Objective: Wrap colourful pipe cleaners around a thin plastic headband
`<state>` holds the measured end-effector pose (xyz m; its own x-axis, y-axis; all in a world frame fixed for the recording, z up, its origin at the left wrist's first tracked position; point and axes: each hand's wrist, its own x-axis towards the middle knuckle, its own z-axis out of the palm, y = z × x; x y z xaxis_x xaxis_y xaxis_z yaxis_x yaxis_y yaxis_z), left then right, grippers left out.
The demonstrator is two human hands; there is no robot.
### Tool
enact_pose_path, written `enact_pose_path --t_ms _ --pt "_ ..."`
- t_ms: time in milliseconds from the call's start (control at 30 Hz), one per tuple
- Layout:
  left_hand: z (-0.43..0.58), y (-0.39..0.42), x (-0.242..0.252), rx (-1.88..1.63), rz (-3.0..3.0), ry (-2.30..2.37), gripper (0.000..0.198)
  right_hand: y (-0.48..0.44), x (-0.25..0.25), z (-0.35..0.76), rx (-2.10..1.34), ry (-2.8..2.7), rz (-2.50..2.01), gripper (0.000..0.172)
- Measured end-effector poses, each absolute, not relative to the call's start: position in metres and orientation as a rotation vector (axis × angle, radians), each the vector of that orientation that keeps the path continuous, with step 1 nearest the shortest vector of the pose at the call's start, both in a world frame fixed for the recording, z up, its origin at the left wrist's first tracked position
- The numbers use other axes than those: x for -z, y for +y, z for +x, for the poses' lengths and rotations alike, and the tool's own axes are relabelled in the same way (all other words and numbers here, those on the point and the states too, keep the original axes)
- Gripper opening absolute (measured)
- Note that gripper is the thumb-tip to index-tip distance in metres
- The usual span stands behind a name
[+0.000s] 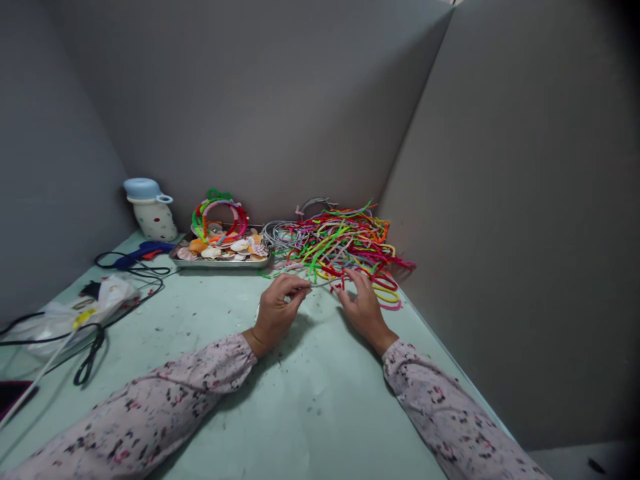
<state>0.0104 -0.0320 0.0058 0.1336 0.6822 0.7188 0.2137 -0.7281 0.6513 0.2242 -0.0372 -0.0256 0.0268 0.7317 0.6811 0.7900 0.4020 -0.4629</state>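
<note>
Thumb and fingertips of the bare left hand (pixel 277 310) pinch a thin grey wire-like strand (pixel 324 285) over the pale green table (pixel 320 413); it runs to the half-open right hand (pixel 367 310), grip unclear. Steady, light tension should keep it straight. Beyond, multicoloured fuzzy stems (pixel 345 240) heap near the far right corner.

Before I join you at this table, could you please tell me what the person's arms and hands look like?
The left sleeve and the right sleeve are long, loose and pale pink, with a scattered print of dark and reddish-pink marks. They look gathered at the wrists. The left hand and right hand are bare, with no gloves or watch showing.
</note>
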Motion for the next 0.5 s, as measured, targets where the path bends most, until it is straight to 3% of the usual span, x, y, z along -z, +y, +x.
enact_pose_path --t_ms 233,500 --pt "0.013 -0.033 -0.002 -1.611 2.062 0.786 0.01 -0.048 0.012 0.213 -0.034 -1.681 -1.147 0.021" --pt "0.012 -0.034 -0.001 -1.557 2.076 0.791 0.011 -0.048 0.012 0.215 0.097 -1.684 -1.085 0.01"
